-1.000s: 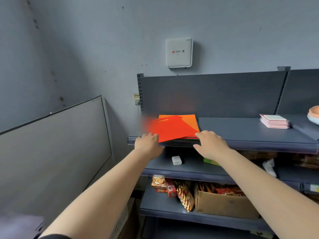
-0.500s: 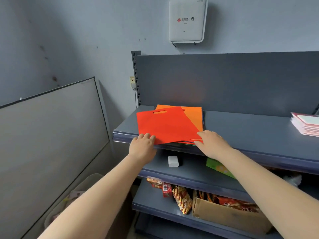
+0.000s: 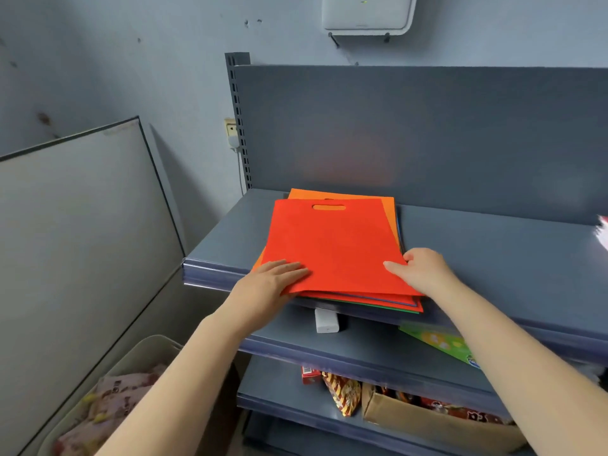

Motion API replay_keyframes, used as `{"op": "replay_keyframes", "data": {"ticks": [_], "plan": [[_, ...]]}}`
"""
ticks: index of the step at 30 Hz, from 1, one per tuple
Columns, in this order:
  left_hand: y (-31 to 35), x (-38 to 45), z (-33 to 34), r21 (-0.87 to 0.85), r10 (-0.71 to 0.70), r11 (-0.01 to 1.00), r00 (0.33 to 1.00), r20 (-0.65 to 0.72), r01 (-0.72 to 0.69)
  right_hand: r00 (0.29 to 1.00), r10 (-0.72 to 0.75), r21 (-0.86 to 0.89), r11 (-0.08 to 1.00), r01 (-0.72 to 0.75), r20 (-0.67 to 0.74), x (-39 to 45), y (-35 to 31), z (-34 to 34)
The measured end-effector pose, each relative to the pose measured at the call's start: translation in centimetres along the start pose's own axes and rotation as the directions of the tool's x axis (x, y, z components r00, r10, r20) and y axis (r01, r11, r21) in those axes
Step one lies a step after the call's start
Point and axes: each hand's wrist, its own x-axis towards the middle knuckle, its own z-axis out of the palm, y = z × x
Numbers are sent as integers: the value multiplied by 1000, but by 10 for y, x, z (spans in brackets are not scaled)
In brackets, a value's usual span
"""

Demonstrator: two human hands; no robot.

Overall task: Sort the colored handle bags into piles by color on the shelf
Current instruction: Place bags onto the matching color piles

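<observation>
A stack of flat handle bags lies at the left end of the grey top shelf (image 3: 493,245). A red bag (image 3: 335,245) with a cut-out handle is on top. An orange bag (image 3: 388,205) shows behind it, and blue and green bag edges (image 3: 378,302) stick out at the front, over the shelf's lip. My left hand (image 3: 273,278) rests with straight fingers on the red bag's front left corner; its thumb is hidden. My right hand (image 3: 424,268) holds the red bag's front right corner, thumb on top and fingers curled at the edge.
A pink stack (image 3: 603,232) shows at the shelf's right edge. The lower shelves hold a small white box (image 3: 326,320), a green packet (image 3: 444,343) and a cardboard box of snacks (image 3: 427,419). A board (image 3: 82,225) leans at left above a bin (image 3: 108,399).
The view has come closer and lower. The red bag has turned from skewed to nearly square over the stack. Both hands have moved from the shelf edge onto its front corners.
</observation>
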Motion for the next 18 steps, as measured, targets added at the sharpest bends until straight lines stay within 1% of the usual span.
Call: {"op": "replay_keyframes", "data": {"ticks": [1, 2, 4, 5, 7, 9, 10, 12, 14, 16, 18], "plan": [[0, 3, 1, 2, 29, 1000, 1000, 9, -29, 999, 33, 77, 997, -33, -5, 3, 3, 0], [0, 6, 1, -1, 55, 998, 998, 14, -55, 998, 59, 192, 980, -55, -14, 5, 7, 0], [1, 12, 0, -17, 103, 995, 994, 25, -103, 994, 89, 387, 921, -56, -69, 4, 11, 0], [1, 15, -1, -31, 119, 993, 991, 52, -118, 991, 85, 420, 907, -34, -105, 3, 13, 0], [-1, 22, -4, -108, 109, 989, 988, 113, -97, 982, 47, 361, 932, 22, -183, 2, 18, 3], [-5, 30, -7, -213, -3, 977, 994, 106, 26, 960, 32, 298, 953, 55, -278, 1, 25, 7], [-8, 35, -8, -235, -81, 967, 994, 76, 97, 945, 38, 306, 950, 67, -324, 1, 30, 8], [-15, 45, -8, -153, -222, 964, 975, -4, 218, 915, 64, 353, 932, 88, -397, 2, 39, 10], [-25, 51, -8, -85, -374, 925, 927, -40, 370, 892, 89, 400, 910, 108, -443, 3, 45, 11], [-35, 54, -7, -116, -525, 847, 851, -25, 519, 877, 108, 462, 876, 139, -468, 5, 49, 12], [-43, 55, -5, -147, -597, 792, 802, 14, 592, 869, 154, 551, 820, 153, -470, 6, 53, 11]]}}
